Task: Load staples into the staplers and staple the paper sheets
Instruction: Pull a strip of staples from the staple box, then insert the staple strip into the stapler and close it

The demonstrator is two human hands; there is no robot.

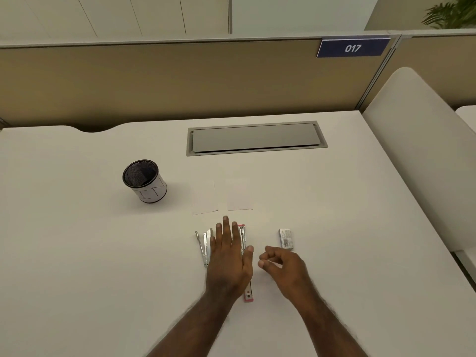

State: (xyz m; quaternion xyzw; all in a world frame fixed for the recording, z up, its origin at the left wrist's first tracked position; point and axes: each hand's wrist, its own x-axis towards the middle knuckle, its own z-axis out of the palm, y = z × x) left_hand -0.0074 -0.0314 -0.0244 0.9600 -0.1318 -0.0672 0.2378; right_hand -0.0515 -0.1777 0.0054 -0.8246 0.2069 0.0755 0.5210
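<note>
So both staplers lie opened out under my flat, spread left hand [228, 256]: the pink stapler [244, 256] and, at nine o'clock, the silver stapler [204, 247]. No staples loaded yet, I judge; paper sheets [221, 197] at twelve unstapled. My right hand [282, 266], fingers loosely curled, holds nothing beside the staple box [286, 239]. The sign [353, 48] reads 017.

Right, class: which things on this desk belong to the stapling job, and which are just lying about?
Belong to the job:
- silver stapler, opened out
- pink stapler, opened out, partly under the left hand
- staple box
- two paper sheets

Just lying about:
- mesh pen cup
- cable hatch in the desk
- blue sign 017
</note>
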